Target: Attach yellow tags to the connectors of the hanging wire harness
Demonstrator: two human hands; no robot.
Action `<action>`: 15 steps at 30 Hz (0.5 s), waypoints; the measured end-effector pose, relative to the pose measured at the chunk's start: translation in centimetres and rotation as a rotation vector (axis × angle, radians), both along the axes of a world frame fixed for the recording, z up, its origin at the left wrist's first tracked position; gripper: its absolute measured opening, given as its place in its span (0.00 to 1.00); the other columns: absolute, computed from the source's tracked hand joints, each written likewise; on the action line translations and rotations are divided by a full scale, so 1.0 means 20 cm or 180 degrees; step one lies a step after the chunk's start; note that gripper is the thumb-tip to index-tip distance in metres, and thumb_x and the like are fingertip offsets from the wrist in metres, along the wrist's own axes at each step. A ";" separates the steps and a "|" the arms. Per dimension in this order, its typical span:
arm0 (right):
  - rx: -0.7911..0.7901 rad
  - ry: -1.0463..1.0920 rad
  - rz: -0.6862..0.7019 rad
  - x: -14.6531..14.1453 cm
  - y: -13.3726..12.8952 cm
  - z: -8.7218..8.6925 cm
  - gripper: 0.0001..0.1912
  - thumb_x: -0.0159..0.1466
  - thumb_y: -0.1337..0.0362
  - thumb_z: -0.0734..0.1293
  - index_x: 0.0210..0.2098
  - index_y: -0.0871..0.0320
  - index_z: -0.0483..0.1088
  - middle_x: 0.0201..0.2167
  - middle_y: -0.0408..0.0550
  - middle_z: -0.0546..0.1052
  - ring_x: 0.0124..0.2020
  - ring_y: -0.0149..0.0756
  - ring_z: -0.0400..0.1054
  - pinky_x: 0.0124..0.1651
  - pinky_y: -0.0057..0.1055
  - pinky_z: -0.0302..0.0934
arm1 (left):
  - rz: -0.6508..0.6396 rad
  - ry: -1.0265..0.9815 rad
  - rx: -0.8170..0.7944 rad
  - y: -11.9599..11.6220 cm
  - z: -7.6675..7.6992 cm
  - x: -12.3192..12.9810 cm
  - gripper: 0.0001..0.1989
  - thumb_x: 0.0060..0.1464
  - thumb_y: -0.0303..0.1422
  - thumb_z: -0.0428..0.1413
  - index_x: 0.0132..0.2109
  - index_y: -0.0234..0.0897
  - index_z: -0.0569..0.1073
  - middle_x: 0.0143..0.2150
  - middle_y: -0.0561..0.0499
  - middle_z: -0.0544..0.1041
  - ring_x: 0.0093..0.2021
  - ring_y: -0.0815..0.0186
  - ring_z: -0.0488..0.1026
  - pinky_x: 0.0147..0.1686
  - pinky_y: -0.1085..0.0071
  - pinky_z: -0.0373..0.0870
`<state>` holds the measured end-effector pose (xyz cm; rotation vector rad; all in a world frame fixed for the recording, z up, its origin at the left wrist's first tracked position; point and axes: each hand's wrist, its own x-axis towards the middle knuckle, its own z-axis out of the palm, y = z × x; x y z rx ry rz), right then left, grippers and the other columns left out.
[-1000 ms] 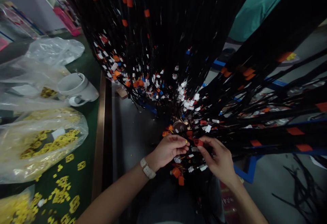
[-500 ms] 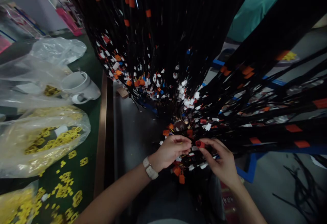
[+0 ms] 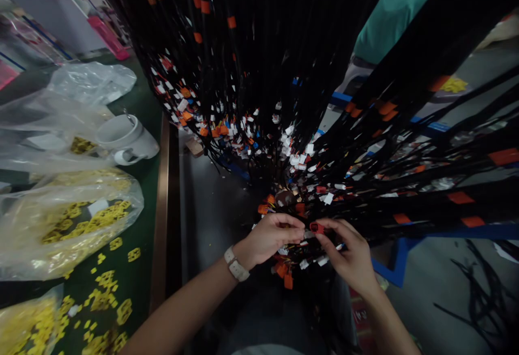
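In my right hand (image 3: 349,252), a red connector (image 3: 316,228) is pinched between thumb and fingers, its open face turned to the left. My left hand (image 3: 278,239) is closed in a pinch just left of it; whatever lies between its fingertips is too small to make out. A pale wristband (image 3: 236,263) circles the left wrist. Around both hands hang wire ends with white connectors (image 3: 304,263) and orange connectors (image 3: 288,281). They belong to the thick black wire harnesses (image 3: 259,47) hanging in front of me.
On the green table (image 3: 148,193) at left lie plastic bags (image 3: 121,247) of yellow clips, loose yellow clips (image 3: 106,279) and a white mug (image 3: 138,136). A blue frame (image 3: 391,268) stands at right. Behind the harnesses is a person's green garment (image 3: 399,14).
My left hand has shifted very slightly right, closer to the red connector. The right hand keeps its hold. The view has shifted a little.
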<state>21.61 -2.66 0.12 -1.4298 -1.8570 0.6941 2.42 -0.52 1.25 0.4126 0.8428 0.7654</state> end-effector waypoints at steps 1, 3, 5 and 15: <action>0.0004 0.0016 -0.0005 0.00 0.00 0.00 0.10 0.61 0.63 0.64 0.42 0.53 0.70 0.37 0.48 0.74 0.37 0.40 0.69 0.38 0.35 0.63 | -0.0060 -0.0019 -0.0027 0.00 0.00 0.00 0.15 0.33 0.29 0.69 0.31 0.28 0.76 0.27 0.49 0.76 0.28 0.71 0.73 0.36 0.72 0.67; 0.0008 0.0039 -0.0002 0.00 0.00 0.00 0.10 0.61 0.63 0.64 0.42 0.53 0.70 0.37 0.48 0.74 0.37 0.39 0.69 0.38 0.35 0.63 | -0.0128 -0.0052 -0.0066 0.00 0.01 -0.01 0.16 0.34 0.30 0.68 0.32 0.27 0.76 0.29 0.47 0.77 0.30 0.70 0.74 0.37 0.71 0.69; 0.0010 0.0038 0.0007 0.00 0.00 0.00 0.10 0.61 0.63 0.65 0.42 0.53 0.70 0.37 0.48 0.74 0.37 0.39 0.69 0.38 0.35 0.63 | -0.0117 -0.0067 -0.0105 0.00 0.01 -0.01 0.16 0.35 0.31 0.68 0.33 0.27 0.76 0.29 0.46 0.78 0.31 0.69 0.75 0.38 0.70 0.70; 0.0062 0.0034 0.0098 0.00 0.00 -0.01 0.10 0.61 0.64 0.65 0.43 0.52 0.69 0.38 0.48 0.74 0.39 0.41 0.69 0.41 0.37 0.63 | 0.0113 0.0178 -0.0021 0.00 0.01 0.02 0.16 0.35 0.32 0.68 0.33 0.28 0.76 0.27 0.49 0.76 0.28 0.70 0.74 0.35 0.71 0.70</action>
